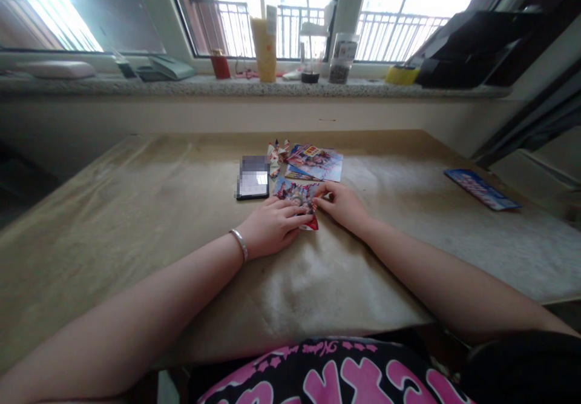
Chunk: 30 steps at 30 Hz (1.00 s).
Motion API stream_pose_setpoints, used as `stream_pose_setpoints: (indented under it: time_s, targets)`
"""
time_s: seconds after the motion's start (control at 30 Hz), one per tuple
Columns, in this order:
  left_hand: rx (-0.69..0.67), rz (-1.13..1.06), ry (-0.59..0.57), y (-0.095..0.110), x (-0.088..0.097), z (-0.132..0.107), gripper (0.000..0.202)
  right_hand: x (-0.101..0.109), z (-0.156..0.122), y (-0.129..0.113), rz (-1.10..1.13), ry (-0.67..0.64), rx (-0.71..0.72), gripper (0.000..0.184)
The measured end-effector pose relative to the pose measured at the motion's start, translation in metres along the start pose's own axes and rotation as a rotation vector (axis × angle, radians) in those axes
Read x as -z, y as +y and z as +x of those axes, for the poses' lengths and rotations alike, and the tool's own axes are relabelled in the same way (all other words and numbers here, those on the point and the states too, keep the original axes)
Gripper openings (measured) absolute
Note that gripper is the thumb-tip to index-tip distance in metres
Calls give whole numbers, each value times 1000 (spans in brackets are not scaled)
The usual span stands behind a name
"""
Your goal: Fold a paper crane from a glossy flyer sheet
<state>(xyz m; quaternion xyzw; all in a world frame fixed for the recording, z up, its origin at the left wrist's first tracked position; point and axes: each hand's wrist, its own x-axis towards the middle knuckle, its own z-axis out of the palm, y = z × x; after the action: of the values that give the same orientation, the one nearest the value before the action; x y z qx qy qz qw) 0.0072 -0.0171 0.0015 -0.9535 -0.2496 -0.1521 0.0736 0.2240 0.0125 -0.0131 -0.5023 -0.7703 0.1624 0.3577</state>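
A sheet of colourful printed paper (290, 189) lies on the table before me, one red corner pointing toward my body. My left hand (276, 225) rests flat across its lower left part, fingers stretched out over the print. At the paper's right edge, my right hand (340, 205) pinches the sheet between thumb and fingers. Just beyond sits a small stack of similar printed sheets (318, 162). Beside that stack stands a folded paper piece (277, 157) with several points. A dark-framed phone or tablet (253, 177), its screen partly blurred out, lies left of the paper.
A blue printed packet (481, 189) lies at the table's right side. Along the granite windowsill (181, 86) stand a tall cup of yellow drink (264, 46), a lidded cup (312, 52), a small jar (342, 59), a red container (220, 65) and a black object (472, 49).
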Motion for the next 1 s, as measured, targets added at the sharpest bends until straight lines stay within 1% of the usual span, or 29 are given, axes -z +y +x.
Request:
stream_pose_setpoints:
  time_s: [0.13,0.27,0.3,0.37,0.4,0.43,0.47,0.57,0.67,0.77,0.83,1.0]
  targets:
    - [8,-39,-22,-1,1,1,34,-1,1,4,47,0,4,10]
    - [-12,-98,-4,-2,1,3,33,-3,3,3,119,0,-47,12]
    - [-17,-110,5,-3,1,3,33,-3,3,2,142,4,-51,18]
    - [-12,-124,12,-4,-1,3,34,-3,4,1,186,21,-49,37]
    - [-4,-124,8,-4,-1,2,34,-3,4,1,207,26,-48,42]
    - [5,-121,3,-5,-2,2,34,-3,5,1,224,27,-53,44]
    - [14,-117,-2,-5,-2,2,34,-4,5,2,237,27,-66,42]
    - [26,-119,-17,-5,-2,1,35,-4,7,8,269,23,-157,25]
    - [22,-137,-30,-5,-2,0,36,-5,9,14,308,14,-218,28]
    - [23,-150,-35,-6,-3,0,36,-5,11,17,265,26,-209,32]
    - [27,-152,-40,-7,-3,0,37,-5,11,16,216,21,-189,31]
    - [6,-137,-29,-7,-5,0,35,-3,8,7,64,-100,-153,26]
